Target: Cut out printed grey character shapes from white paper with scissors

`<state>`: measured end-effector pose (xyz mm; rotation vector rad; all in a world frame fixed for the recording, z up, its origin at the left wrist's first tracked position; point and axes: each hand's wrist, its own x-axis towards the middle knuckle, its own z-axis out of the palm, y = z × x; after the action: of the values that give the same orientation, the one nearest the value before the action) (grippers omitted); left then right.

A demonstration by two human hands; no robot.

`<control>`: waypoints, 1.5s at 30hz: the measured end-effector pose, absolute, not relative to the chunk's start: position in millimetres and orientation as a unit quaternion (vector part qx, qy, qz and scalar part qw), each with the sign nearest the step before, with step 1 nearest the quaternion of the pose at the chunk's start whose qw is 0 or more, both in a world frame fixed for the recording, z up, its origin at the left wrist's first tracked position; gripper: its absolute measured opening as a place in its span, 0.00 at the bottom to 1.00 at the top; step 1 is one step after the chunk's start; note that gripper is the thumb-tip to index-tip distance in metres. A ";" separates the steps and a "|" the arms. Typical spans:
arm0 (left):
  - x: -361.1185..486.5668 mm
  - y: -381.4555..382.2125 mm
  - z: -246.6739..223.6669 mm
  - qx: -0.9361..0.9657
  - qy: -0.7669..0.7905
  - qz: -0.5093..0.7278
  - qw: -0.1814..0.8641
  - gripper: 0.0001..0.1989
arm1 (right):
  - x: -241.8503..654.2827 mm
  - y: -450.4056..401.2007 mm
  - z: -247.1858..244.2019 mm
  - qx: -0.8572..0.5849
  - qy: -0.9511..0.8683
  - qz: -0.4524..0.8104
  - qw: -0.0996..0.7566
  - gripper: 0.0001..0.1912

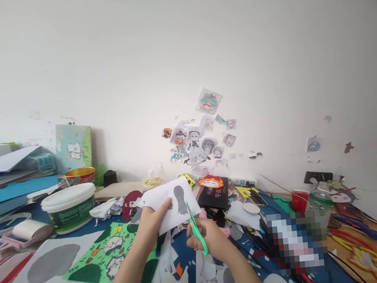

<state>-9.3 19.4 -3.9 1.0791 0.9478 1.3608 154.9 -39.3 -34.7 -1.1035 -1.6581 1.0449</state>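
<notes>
My left hand [154, 218] grips a sheet of white paper [159, 188] by its lower left side, thumb on top. A dark grey printed shape with long strands lies near the sheet's right edge. In my right hand [209, 235] is a pair of green scissors [197, 234], pointing up and slightly left. Their blades [188, 208] overlap the sheet's right side, beside the grey shape; whether they are cutting at this instant I cannot tell. Both hands are raised over a desk scattered with paper scraps [205, 264].
On the left stand a white-lidded tub [70, 208], a green illustrated sheet [115, 251] and a tape roller [32, 230]. A black box [213, 194] lies behind the hands. To the right are a glass jar [319, 204], a red cup [300, 199] and cables. Cut-out drawings [195, 141] cover part of the wall.
</notes>
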 end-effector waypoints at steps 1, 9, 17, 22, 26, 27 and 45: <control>-10.2 18.0 -1.9 0.462 0.416 0.574 0.532 0.21 | 155.2 -39.6 -34.5 -0.441 -0.667 0.421 0.428 0.19; -14.0 12.4 4.8 0.503 0.483 0.554 0.455 0.21 | 154.4 -38.4 -37.3 -0.466 -0.656 0.423 0.417 0.17; -14.1 15.4 -1.8 0.529 0.456 0.563 0.441 0.27 | 153.0 -35.6 -40.0 -0.438 -0.641 0.451 0.440 0.20; -12.6 15.8 -3.1 0.533 0.428 0.582 0.440 0.29 | 153.4 -33.6 -43.7 -0.419 -0.641 0.454 0.456 0.21; -11.6 11.7 1.2 0.542 0.451 0.569 0.423 0.28 | 153.1 -32.5 -44.8 -0.412 -0.640 0.458 0.460 0.21; -11.5 10.7 2.3 0.547 0.456 0.564 0.419 0.27 | 153.0 -32.6 -44.6 -0.410 -0.638 0.460 0.461 0.20; -12.1 6.2 5.3 0.562 0.467 0.565 0.383 0.25 | 151.5 -31.5 -46.5 -0.413 -0.625 0.461 0.476 0.20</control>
<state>-12.1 6.2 5.3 1.4328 1.1915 1.4420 151.5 -31.5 -46.5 -1.0095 -1.5276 1.1268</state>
